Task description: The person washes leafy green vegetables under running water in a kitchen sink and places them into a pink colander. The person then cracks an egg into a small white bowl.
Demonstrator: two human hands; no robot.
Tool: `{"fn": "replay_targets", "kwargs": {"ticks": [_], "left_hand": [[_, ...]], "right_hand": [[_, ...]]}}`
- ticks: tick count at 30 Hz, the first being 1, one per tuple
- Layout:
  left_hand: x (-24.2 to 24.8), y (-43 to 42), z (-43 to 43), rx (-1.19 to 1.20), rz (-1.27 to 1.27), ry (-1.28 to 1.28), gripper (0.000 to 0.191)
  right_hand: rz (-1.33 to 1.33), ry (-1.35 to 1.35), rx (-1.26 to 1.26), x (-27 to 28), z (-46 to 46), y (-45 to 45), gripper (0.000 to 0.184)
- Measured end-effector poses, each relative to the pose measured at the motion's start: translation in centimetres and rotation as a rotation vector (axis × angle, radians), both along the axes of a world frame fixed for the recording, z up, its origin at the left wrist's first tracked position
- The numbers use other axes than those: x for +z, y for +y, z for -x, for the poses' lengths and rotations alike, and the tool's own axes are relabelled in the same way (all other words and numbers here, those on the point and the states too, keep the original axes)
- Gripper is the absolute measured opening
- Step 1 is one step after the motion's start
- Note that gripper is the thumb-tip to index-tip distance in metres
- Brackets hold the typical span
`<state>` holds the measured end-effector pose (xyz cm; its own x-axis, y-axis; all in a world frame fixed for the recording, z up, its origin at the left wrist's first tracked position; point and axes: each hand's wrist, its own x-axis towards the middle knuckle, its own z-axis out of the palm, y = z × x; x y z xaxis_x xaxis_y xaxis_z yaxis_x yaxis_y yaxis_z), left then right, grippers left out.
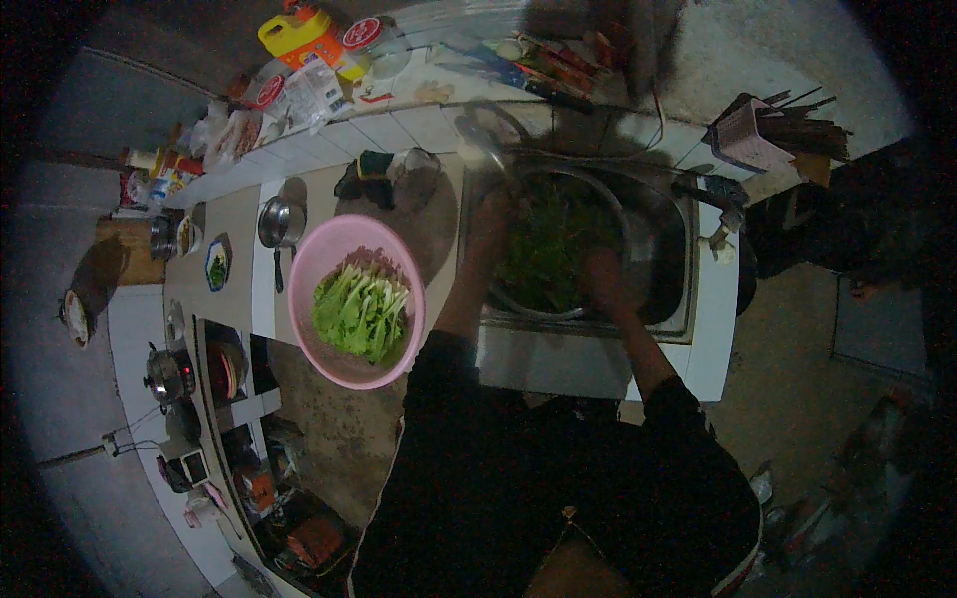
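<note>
A round metal basin point(626, 217) stands in the stainless steel sink point(677, 247), with dark leafy greens point(549, 239) inside it. My left hand point(497, 213) is at the basin's left side, below the faucet point(486, 146); its fingers are blurred and dim. On the right, my right hand point(604, 276) reaches into the greens at the near side of the basin, its fingertips hidden among the leaves. Whether either hand grips anything cannot be made out. Left of the sink, a pink plastic basket point(301, 303) holds pale-stemmed leafy vegetables point(362, 310).
A small metal saucepan point(278, 223) lies beyond the pink basket, near a plate of chopped greens point(217, 265). Along the tiled ledge stand a yellow jug point(288, 34), a jar point(385, 52) and knives point(516, 75). A pink holder with chopsticks point(748, 138) is at the upper right.
</note>
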<state>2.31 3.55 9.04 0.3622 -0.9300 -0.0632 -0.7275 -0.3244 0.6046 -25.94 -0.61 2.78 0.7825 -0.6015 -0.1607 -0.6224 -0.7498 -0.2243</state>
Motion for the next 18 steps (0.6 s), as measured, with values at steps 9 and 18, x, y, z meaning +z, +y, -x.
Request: {"fn": "replay_targets", "kwargs": {"ticks": [9, 18], "left_hand": [[-1.1, 2.3, 0.9, -0.042, 0.292, -0.009, 0.035], [-12.6, 1.6, 4.8, -0.205, 0.342, 1.074, 0.053]], "right_hand": [[-0.267, -0.297, -0.329, -6.1, 3.0, -3.2, 0.023], [-0.702, -0.616, -0.306, -6.9, -2.5, -5.4, 0.030]]}}
